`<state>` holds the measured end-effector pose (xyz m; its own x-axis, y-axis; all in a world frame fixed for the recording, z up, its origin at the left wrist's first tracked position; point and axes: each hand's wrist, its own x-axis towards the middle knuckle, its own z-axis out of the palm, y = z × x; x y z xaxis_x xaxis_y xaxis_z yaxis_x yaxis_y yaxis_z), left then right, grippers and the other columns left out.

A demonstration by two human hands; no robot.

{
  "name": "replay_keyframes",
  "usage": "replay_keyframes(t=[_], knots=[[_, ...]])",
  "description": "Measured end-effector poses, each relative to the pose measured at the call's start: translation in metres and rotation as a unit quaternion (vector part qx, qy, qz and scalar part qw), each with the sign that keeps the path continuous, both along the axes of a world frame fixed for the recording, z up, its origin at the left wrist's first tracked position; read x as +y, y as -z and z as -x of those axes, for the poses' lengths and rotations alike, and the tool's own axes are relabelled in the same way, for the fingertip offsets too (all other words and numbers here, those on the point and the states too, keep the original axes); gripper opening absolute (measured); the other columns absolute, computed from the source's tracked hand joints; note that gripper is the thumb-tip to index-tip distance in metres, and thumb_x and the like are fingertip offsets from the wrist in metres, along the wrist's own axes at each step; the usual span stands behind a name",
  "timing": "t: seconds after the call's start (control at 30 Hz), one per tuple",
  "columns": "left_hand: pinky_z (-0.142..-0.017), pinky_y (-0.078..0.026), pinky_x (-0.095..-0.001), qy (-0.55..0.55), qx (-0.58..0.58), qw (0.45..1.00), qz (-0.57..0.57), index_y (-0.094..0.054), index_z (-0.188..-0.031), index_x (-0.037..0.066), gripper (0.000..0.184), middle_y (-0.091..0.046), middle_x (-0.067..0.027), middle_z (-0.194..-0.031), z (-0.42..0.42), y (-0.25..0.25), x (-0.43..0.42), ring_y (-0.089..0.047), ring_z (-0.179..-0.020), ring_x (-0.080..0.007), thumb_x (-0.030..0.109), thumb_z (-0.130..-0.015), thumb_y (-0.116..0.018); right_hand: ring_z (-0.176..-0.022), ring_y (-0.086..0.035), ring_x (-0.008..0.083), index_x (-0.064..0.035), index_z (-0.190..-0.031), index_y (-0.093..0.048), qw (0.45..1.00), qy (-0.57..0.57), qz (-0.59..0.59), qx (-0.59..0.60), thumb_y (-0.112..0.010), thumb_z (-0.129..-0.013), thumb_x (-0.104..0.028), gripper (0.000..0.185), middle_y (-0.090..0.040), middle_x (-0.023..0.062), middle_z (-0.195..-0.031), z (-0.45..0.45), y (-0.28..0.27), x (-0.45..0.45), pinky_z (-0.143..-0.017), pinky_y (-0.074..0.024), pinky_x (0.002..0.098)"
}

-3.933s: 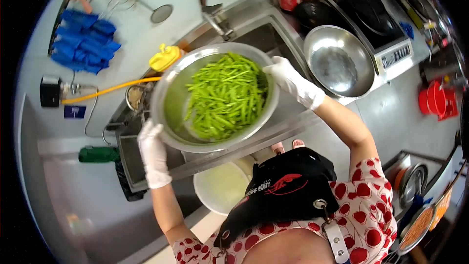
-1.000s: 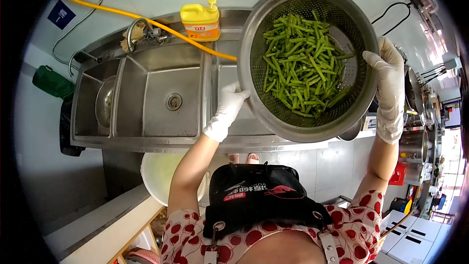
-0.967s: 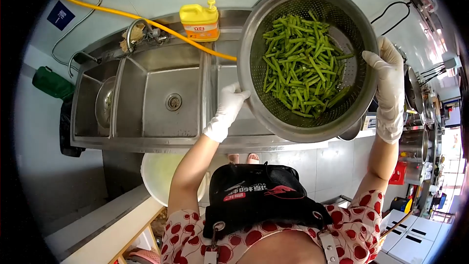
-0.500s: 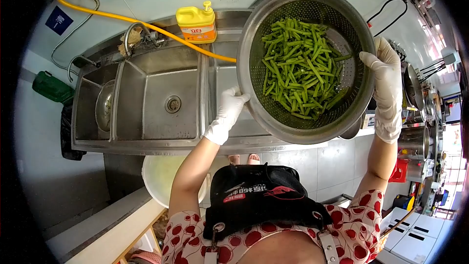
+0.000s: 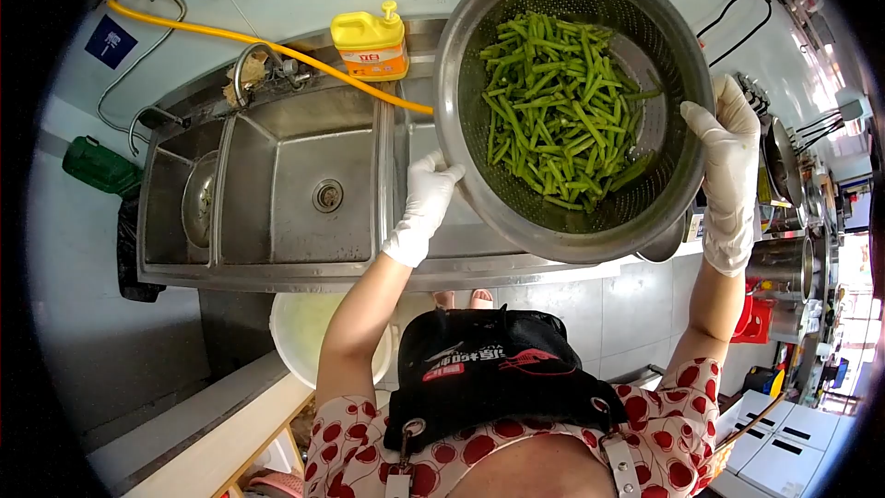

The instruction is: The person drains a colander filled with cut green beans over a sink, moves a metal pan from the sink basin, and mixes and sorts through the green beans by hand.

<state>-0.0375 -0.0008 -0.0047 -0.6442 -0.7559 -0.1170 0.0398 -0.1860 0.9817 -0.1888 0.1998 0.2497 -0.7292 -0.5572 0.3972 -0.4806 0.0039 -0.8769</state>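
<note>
Both my hands, in white gloves, hold a large metal colander (image 5: 461, 186) above the right part of the sink. Cut green beans (image 5: 567, 115) lie heaped inside it, mostly toward its left side. My left hand (image 5: 428, 203) is closed on the colander's left rim, its fingers partly hidden beneath. At the opposite rim my right hand (image 5: 726, 152) grips with the thumb over the edge and the fingers outside. The colander is tilted, so its inside and perforated wall face me.
A steel sink (image 5: 300, 180) with several basins spans the left and middle. A yellow detergent jug (image 5: 371, 46) stands on its back ledge, beside a yellow hose (image 5: 277, 48). A metal bowl (image 5: 198, 198) rests in the left basin. Below the sink's front is a white tub (image 5: 304, 332). Pots (image 5: 779, 267) stand at right.
The colander has risen slightly in view and shifted a little left, with both hands still gripping it. The beans have shifted slightly inside it.
</note>
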Motion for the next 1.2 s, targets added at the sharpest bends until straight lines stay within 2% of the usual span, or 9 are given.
replay_keyframes(t=[0.13,0.23,0.33,0.43,0.63,0.73,0.83,0.93,1.2], knots=[[-0.060,-0.047,-0.0208,-0.011,-0.007,1.000,0.006,-0.063,-0.110,0.000,0.027,-0.062,-0.0014,-0.082,0.000,-0.004,0.000,-0.057,-0.069,-0.0082,0.002,-0.083,-0.062,-0.062,-0.046,0.0034,-0.0051,-0.086,-0.058,1.000,0.000,0.025,0.005,-0.056,-0.083,0.000,0.007,-0.056,-0.0039,-0.072,0.000,0.004,0.005,-0.058,-0.0376,0.0169],[-0.056,-0.041,-0.0191,-0.036,0.005,0.999,-0.002,-0.064,-0.103,-0.003,0.024,-0.058,0.0006,-0.073,0.003,-0.010,0.003,-0.049,-0.062,-0.0065,0.000,-0.080,-0.064,-0.062,-0.047,0.0033,-0.0053,-0.085,-0.058,1.000,0.000,0.024,0.008,-0.056,-0.083,0.000,0.006,-0.057,-0.0039,-0.072,-0.001,0.004,0.007,-0.058,-0.0383,0.0171],[-0.054,-0.042,-0.0195,-0.033,0.014,0.999,0.002,-0.064,-0.103,-0.002,0.023,-0.057,0.0008,-0.074,0.002,-0.011,0.002,-0.050,-0.062,-0.0062,0.001,-0.080,-0.065,-0.062,-0.048,0.0030,-0.0052,-0.085,-0.058,0.999,-0.001,0.039,0.010,-0.056,-0.083,0.000,0.006,-0.057,-0.0037,-0.072,0.000,0.004,0.007,-0.057,-0.0390,0.0170],[-0.060,-0.047,-0.0206,-0.015,-0.018,1.000,0.012,-0.064,-0.108,0.001,0.025,-0.059,0.0009,-0.078,-0.001,-0.016,0.000,-0.057,-0.069,-0.0074,0.003,-0.083,-0.063,-0.060,-0.048,0.0027,-0.0049,-0.086,-0.058,0.999,-0.008,0.042,-0.007,-0.056,-0.083,0.001,0.006,-0.058,-0.0033,-0.072,0.004,0.005,0.008,-0.056,-0.0393,0.0164],[-0.059,-0.049,-0.0210,-0.020,-0.011,1.000,0.005,-0.063,-0.109,-0.001,0.025,-0.061,-0.0003,-0.081,0.002,-0.011,-0.001,-0.058,-0.069,-0.0081,0.002,-0.083,-0.063,-0.059,-0.048,0.0026,-0.0049,-0.087,-0.058,0.999,-0.013,0.037,-0.017,-0.056,-0.083,0.001,0.007,-0.058,-0.0032,-0.073,0.011,0.007,0.008,-0.055,-0.0395,0.0159],[-0.055,-0.044,-0.0205,-0.030,-0.003,1.000,-0.007,-0.062,-0.108,-0.001,0.027,-0.057,0.0006,-0.076,0.003,-0.014,0.000,-0.053,-0.065,-0.0069,0.002,-0.081,-0.065,-0.060,-0.049,0.0026,-0.0049,-0.087,-0.058,0.999,-0.020,0.040,-0.007,-0.056,-0.083,0.001,0.008,-0.058,-0.0031,-0.074,0.013,0.007,0.008,-0.055,-0.0399,0.0157],[-0.060,-0.049,-0.0212,-0.024,-0.012,1.000,0.003,-0.062,-0.110,-0.001,0.027,-0.062,-0.0016,-0.084,0.003,-0.011,-0.001,-0.059,-0.070,-0.0089,0.002,-0.084,-0.063,-0.061,-0.050,0.0031,-0.0048,-0.087,-0.058,0.999,-0.017,0.031,-0.001,-0.056,-0.083,0.001,0.008,-0.059,-0.0024,-0.075,0.012,0.006,0.008,-0.056,-0.0405,0.0159],[-0.060,-0.049,-0.0211,-0.019,0.000,1.000,-0.001,-0.063,-0.110,0.000,0.027,-0.063,-0.0015,-0.084,0.004,-0.006,-0.002,-0.060,-0.071,-0.0090,0.003,-0.084,-0.063,-0.073,-0.058,0.0074,0.0022,-0.099,-0.060,0.999,-0.048,0.019,-0.015,-0.054,-0.083,0.005,0.017,-0.065,0.0030,-0.085,0.022,0.010,0.015,-0.070,-0.0457,0.0202],[-0.060,-0.047,-0.0209,-0.017,-0.019,1.000,0.010,-0.063,-0.110,0.001,0.027,-0.058,0.0011,-0.080,0.006,-0.006,-0.001,-0.054,-0.068,-0.0069,0.002,-0.083,-0.064,-0.073,-0.058,0.0074,0.0020,-0.100,-0.061,0.999,-0.045,0.026,0.005,-0.055,-0.083,0.005,0.018,-0.065,0.0023,-0.085,0.023,0.012,0.016,-0.070,-0.0459,0.0201]])
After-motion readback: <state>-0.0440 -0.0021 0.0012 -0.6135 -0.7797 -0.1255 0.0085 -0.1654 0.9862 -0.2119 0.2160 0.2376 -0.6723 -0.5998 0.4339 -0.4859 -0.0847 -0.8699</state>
